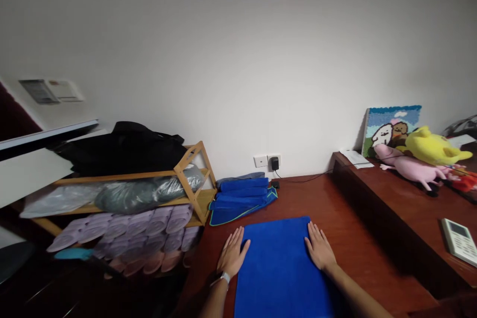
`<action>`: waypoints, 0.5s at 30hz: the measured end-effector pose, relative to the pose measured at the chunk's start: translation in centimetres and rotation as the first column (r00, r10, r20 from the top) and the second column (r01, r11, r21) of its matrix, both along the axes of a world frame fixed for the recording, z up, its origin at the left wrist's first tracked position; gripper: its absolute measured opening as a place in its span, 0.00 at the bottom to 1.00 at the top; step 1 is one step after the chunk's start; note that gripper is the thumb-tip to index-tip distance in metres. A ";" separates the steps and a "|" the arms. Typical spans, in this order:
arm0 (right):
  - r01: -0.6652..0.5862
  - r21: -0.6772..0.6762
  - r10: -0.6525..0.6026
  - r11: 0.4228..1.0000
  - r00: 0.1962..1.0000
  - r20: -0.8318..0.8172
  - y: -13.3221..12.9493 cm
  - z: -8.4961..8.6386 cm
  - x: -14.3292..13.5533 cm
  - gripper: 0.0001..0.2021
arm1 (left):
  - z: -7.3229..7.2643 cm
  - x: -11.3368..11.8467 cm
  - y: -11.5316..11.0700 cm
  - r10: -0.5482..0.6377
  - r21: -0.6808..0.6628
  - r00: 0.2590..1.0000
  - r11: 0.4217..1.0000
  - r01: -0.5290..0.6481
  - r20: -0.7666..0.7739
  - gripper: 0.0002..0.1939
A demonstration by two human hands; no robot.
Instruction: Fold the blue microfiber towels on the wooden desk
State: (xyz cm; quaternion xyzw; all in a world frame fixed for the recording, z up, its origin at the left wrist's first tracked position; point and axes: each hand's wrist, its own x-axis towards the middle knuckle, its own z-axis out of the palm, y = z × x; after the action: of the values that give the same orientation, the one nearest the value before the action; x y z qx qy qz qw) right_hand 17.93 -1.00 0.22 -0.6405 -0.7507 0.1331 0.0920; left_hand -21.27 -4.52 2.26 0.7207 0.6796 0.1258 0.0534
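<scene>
A blue towel [278,268] lies spread flat on the reddish-brown wooden table [357,223] in front of me. At its far left corner rests my left hand [233,252], palm down with the thumb apart from the fingers. My right hand [320,247] lies flat along the far right edge, its fingers stretched out. Neither hand grips anything. Beyond the towel, against the wall, sits a pile of folded blue towels [242,196], the lowest with a yellow-green edge.
Left of the table a wooden rack [206,179] carries a black bag [126,151], plastic-wrapped items and several purple slippers [145,226]. A plugged-in black adapter [275,163] trails a cable. On a raised ledge at right are plush toys [428,146], a picture [391,129] and a remote control [460,239].
</scene>
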 end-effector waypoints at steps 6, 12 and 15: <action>0.008 0.023 -0.008 1.000 1.000 -0.011 -0.1 0.5 -0.1 0.35 | -0.6 -0.1 0.2 0.002 0.014 1.000 1.000 -0.002 0.018 0.35; 0.016 0.010 -0.016 1.000 1.000 -0.024 -0.3 1.5 -0.3 0.35 | 0.6 -0.7 0.9 0.043 -0.059 0.998 0.997 -0.040 0.047 0.34; 0.019 0.003 -0.019 1.000 0.999 -0.048 -0.4 1.8 -0.3 0.35 | 2.6 1.2 1.3 0.084 -0.063 0.995 0.995 -0.080 0.051 0.33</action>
State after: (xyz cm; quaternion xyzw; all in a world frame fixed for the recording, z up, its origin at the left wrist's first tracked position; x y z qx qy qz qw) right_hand 17.61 -1.38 1.98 -0.6439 -0.7425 0.1462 0.1127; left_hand -20.05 -3.25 4.83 0.6865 0.7105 0.1263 0.0885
